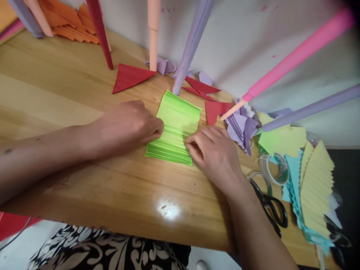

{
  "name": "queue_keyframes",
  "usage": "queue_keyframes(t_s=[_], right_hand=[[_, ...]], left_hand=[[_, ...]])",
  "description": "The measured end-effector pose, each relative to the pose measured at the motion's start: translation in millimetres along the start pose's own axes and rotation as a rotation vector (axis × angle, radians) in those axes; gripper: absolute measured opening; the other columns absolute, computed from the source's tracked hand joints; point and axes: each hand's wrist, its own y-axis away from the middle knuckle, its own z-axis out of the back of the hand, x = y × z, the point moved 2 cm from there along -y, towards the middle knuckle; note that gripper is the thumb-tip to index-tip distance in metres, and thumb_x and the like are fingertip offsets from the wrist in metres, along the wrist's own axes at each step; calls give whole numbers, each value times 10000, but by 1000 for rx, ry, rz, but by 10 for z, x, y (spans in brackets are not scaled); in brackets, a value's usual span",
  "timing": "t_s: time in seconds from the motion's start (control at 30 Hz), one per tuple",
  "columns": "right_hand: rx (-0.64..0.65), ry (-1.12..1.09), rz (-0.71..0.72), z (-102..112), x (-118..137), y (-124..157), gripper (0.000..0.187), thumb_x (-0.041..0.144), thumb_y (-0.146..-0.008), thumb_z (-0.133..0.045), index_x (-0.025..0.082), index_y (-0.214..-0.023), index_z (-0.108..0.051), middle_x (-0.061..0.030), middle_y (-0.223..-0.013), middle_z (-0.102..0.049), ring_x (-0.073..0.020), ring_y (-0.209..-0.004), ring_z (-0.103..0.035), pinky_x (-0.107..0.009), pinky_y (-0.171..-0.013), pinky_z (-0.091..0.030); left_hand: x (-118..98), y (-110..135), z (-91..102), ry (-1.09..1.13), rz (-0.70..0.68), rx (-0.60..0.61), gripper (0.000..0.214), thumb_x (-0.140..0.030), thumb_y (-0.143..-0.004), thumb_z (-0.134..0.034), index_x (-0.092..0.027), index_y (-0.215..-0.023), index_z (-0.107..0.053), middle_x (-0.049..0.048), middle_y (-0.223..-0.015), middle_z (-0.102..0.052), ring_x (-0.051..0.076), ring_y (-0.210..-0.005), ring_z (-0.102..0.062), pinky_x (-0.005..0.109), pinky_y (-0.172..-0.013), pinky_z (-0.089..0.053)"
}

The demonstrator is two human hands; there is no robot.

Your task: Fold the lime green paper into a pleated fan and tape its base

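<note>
Green paper (178,119): pleated, w/ flatter mid.

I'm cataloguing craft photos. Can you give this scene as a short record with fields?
Workpiece: bright green pleated paper sheet, near end bunched in tight folds
Left hand: fingers pinched at the sheet's left edge
Right hand: fingers pinched at its right edge
Beyond the left hand: red triangular paper piece
Right of both hands: black-handled scissors, round tape roll
Surface: brown wooden table

- Green sheet (181,125): matt paper, ridged with pleats
- Tabletop (109,198): smooth, glossy wood
- Scissors handles (266,199): smooth, plastic-looking
- Tape roll (284,175): shiny plastic
- Pink tube (298,54): smooth, matt paper
</note>
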Motion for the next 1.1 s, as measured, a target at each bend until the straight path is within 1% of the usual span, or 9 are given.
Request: queue_keyframes(t_s=[0.1, 0.23, 0.33, 0.43, 0.53, 0.7, 0.8, 0.93, 1.1], right_hand=[[6, 19, 18, 6, -3, -9, 148, 190, -948, -539, 223, -813, -591, -22, -784, -657, -206, -802, -573, -351, -836, -381], [-9, 22, 36, 16, -3, -16, 168, 173, -944, -539, 229, -793, -588, -13, -762, -655, -199, -792, -571, -355, -855, -379], [-24, 23, 30, 22, -7, -13, 184, 174, -947, -526, 232, -786, -594, -15, -760, -656, -201, -794, -570, -363, -861, -378], [-38, 25, 28, 26, -3, -10, 193, 175, -950, -516, 232, -786, -599, -11, -759, -660, -196, -791, -572, -360, -872, -381], [-50, 32, 39, 27, 20, -12, 213, 174, -962, -499, 228, -784, -601, -8, -745, -657, -187, -772, -568, -348, -885, -386], [-39, 13, 39, 20, 56, -18, 240, 178, -982, -478, 224, -790, -615, -18, -760, -663, -185, -778, -574, -353, -904, -391], [-35, -5, 33, 15, 63, -17, 229, 178, -976, -491, 222, -799, -629, -20, -765, -663, -186, -786, -576, -361, -914, -394], [-29, -9, 39, 12, 83, -20, 227, 177, -974, -493, 226, -801, -632, -16, -770, -663, -183, -775, -573, -368, -942, -393], [-39, 15, 62, 11, 111, -30, 231, 187, -980, -491, 227, -791, -620, -11, -757, -659, -178, -762, -566, -352, -943, -389]], left_hand=[[-19, -9, 14, -73, -36, 64, 312, -244, -944, -453, -193, -645, -527, 6, -564, -505, 161, -571, -470, 315, -670, -364], [-5, -2, 3, -68, -38, -8, 276, -250, -955, -455, -196, -714, -578, 5, -603, -555, 157, -602, -503, 299, -661, -354], [0, -2, -14, -18, -55, -75, 264, -278, -973, -463, -203, -782, -630, 15, -712, -643, 166, -691, -573, 299, -701, -371], [-26, -10, -23, 27, -105, -89, 282, -284, -988, -461, -207, -799, -656, 31, -785, -682, 182, -761, -602, 311, -747, -384], [-59, -17, -24, 15, -124, -58, 318, -285, -1003, -435, -208, -795, -662, 37, -761, -666, 189, -778, -602, 318, -762, -381], [-97, -19, -7, -76, -115, -12, 349, -261, -999, -400, -210, -759, -648, 30, -666, -577, 190, -740, -574, 331, -734, -363], [-110, -21, 1, -87, -123, 8, 336, -250, -992, -411, -208, -761, -650, 35, -678, -569, 194, -756, -569, 335, -726, -357], [-117, -19, 0, -92, -173, -18, 287, -241, -985, -451, -207, -808, -674, 34, -707, -590, 196, -754, -552, 346, -728, -353], [-122, -6, -15, -95, -231, -64, 278, -226, -985, -469, -199, -807, -681, 27, -702, -579, 194, -730, -519, 354, -708, -348]])
